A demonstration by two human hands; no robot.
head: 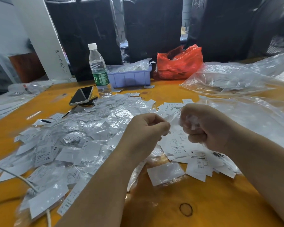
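Both my hands hover over an orange table [170,202] strewn with small white size labels in clear sleeves. My left hand [146,130] has its fingers curled, pinching the edge of a small clear plastic sleeve [175,126]. My right hand [203,126] is a fist gripping the other side of that sleeve, with thin plastic over its knuckles. Printed labels marked S [180,146] lie directly under the hands. A big heap of bagged labels [69,145] spreads to the left, some marked XS and XL.
A water bottle [99,69], a phone [81,95] and a lilac plastic bin [129,77] stand behind the heap. A red plastic bag [179,63] sits at the back, large clear bags [236,77] at right. A white cable [23,179] crosses the lower left.
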